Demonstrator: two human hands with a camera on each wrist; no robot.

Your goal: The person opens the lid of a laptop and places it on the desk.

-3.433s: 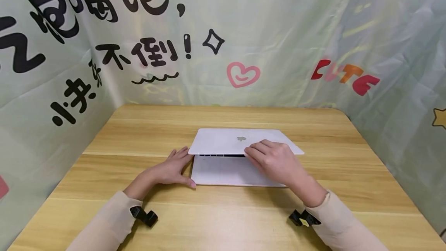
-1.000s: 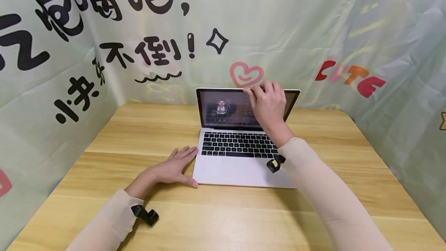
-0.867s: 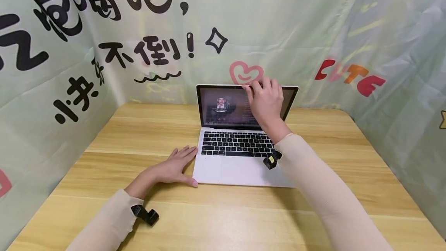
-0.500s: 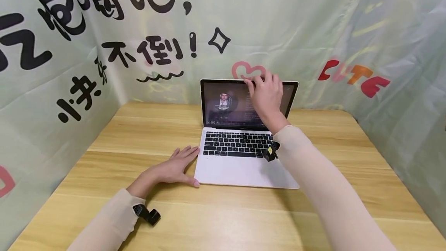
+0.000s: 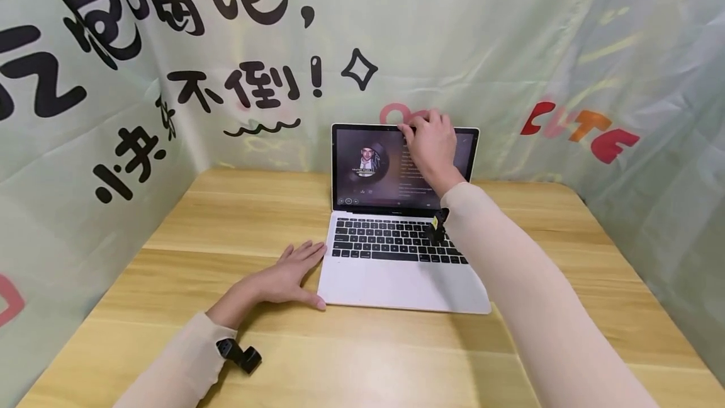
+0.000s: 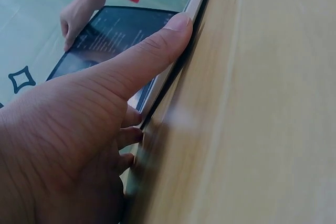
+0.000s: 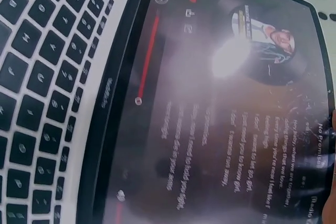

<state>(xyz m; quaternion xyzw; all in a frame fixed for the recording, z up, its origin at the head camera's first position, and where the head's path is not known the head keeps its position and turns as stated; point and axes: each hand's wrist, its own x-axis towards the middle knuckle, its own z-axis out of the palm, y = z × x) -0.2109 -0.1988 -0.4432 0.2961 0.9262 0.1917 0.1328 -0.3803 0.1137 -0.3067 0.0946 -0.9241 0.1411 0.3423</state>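
A silver laptop (image 5: pixel 396 285) stands on the table with its lid raised. The lit screen (image 5: pixel 374 162) shows a music player with a round cover picture and lines of lyrics. My right hand (image 5: pixel 433 147) grips the lid's top edge, thumb at the front and fingers over the back; its forearm covers the right part of the screen and keyboard (image 5: pixel 376 238). In the right wrist view only a sliver of that hand shows. My left hand (image 5: pixel 286 276) lies at the base's left side, thumb at the front corner and fingers extended against the edge.
The wooden table (image 5: pixel 226 225) extends around the laptop. Behind it hangs a pale green cloth (image 5: pixel 453 36) with black characters and coloured lettering. Small black wrist cameras sit on both beige sleeves (image 5: pixel 181 357).
The lid has swung up and back from nearly closed, with my right hand rising along with its top edge. The screen came into sight. My left hand kept its place at the base.
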